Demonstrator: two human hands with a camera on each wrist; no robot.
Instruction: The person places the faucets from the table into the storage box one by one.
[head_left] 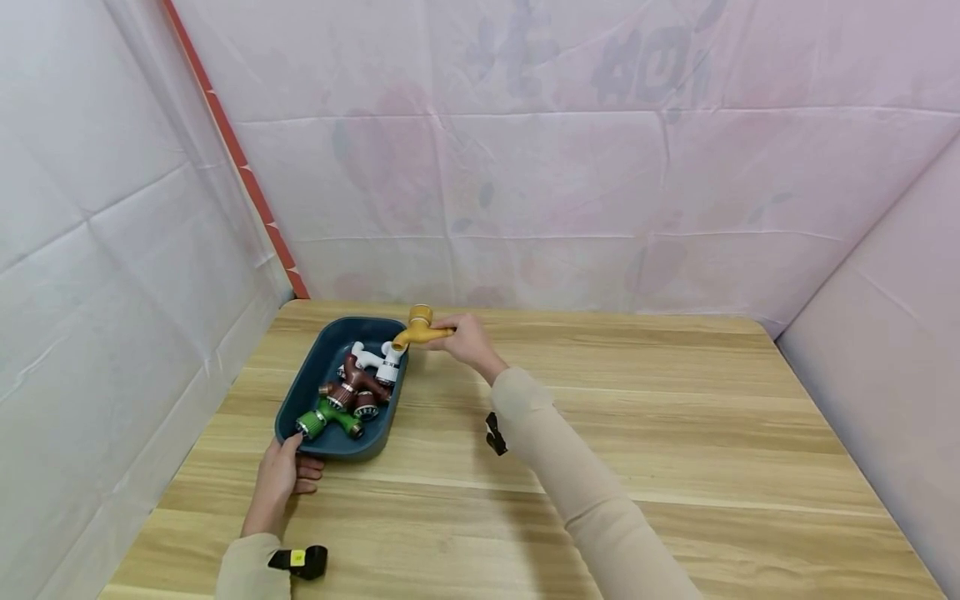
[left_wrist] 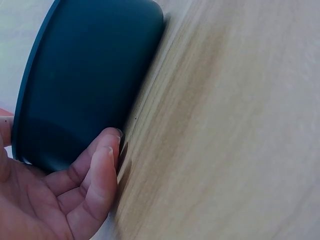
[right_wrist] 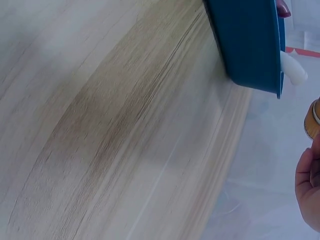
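A dark blue plastic basin (head_left: pixel 306 387) stands at the table's far left with several toy-like taps inside. Among them lie a white tap (head_left: pixel 387 368), brown taps (head_left: pixel 352 382) and a green tap (head_left: pixel 330 418). My right hand (head_left: pixel 467 340) pinches a yellow tap (head_left: pixel 422 327) by one end, over the basin's far right rim. In the right wrist view only part of that hand (right_wrist: pixel 307 187) and the yellow tap (right_wrist: pixel 312 120) shows. My left hand (head_left: pixel 279 475) grips the basin's near left corner, thumb over the rim and fingers along the outer wall (left_wrist: pixel 90 75).
The wood-grain table (head_left: pixel 637 417) stretches away to the right of the basin. Pale sheets hang behind it (head_left: pixel 555 183) and on both sides, with a red strip (head_left: pixel 240 158) down the back left corner. Both wrists wear a black strapped device (head_left: pixel 300 561).
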